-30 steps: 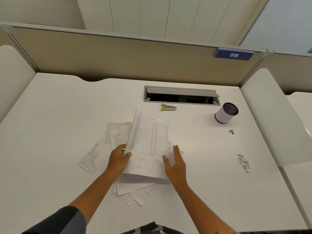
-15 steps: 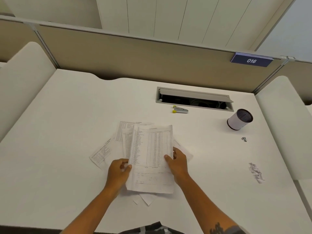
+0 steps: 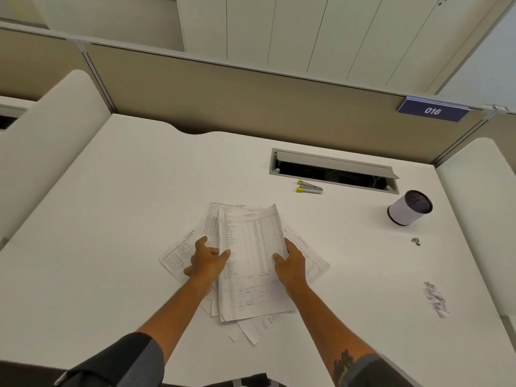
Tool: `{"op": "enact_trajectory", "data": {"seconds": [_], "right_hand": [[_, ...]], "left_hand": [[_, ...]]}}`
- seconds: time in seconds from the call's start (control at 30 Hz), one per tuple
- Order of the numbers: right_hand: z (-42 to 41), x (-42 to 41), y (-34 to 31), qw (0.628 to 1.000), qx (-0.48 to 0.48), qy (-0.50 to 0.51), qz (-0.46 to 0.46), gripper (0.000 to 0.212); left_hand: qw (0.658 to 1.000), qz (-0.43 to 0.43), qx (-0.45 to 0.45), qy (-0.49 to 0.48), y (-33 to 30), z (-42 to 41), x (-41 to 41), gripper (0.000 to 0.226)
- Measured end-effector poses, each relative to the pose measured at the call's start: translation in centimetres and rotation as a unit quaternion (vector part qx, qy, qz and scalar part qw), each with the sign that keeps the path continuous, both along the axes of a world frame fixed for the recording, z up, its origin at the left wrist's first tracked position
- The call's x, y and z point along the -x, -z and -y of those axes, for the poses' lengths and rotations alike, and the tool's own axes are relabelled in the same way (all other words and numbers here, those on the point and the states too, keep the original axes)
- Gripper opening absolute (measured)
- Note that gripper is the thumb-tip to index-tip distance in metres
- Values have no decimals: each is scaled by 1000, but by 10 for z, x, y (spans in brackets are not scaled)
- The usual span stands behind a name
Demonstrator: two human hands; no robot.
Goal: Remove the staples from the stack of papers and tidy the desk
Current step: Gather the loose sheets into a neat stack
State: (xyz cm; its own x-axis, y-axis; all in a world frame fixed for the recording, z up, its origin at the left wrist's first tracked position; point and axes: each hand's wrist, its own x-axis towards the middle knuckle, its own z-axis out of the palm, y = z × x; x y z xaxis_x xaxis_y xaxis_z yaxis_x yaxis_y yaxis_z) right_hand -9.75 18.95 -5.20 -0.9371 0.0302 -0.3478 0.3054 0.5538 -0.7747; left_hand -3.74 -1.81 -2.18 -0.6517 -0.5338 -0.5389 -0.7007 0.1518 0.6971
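My left hand (image 3: 206, 259) sits center-left of the frame, thumb on the top sheet's left edge, fingers spread flat on the fanned sheets under it, pressing, not clenching. Papers (image 3: 251, 261) lie mid-frame on the white tabletop (image 3: 111, 219), fanned out w/ corners sticking out left, right & bottom. My right hand (image 3: 290, 265) grips the top sheet's right edge, thumb on top, fingers tucked under.

Looks like I'm squaring the loose sheets into one pile. To do it well: push both sides inward evenly, lift slightly, tap the bottom edge on the tabletop, check no stray slips stay behind at the bottom.

The papers are white printed tables, some handwriting low on the top page; its upper right corner curls up. Thin, floppy, will slide easily.

Further right: staple remover (image 3: 310, 188) w/ yellow tips, cup (image 3: 409, 208), pulled staples (image 3: 416, 241), paper scraps (image 3: 435, 298) near the right edge.
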Motion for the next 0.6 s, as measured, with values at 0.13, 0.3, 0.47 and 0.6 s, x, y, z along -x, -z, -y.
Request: {"op": "enact_trajectory", "data": {"seconds": [0.13,0.3,0.47,0.6], "right_hand": [[-2,-2,1,1000,10,-14,-3,60],[-17,-9,-8,998,40,34,-34,76],[-48,-23,-27,983,148,106,-22,97],[-74,-37,-41,959,251,129,16,67]], "left_hand": [[996,-5,54,65,-4,-7,5,33],[986,-147,-9,77,-17,-32,-1,26],[964,-229,-42,129,-21,-50,-9,16],[951,-236,-96,174,-25,-56,-6,20]]}}
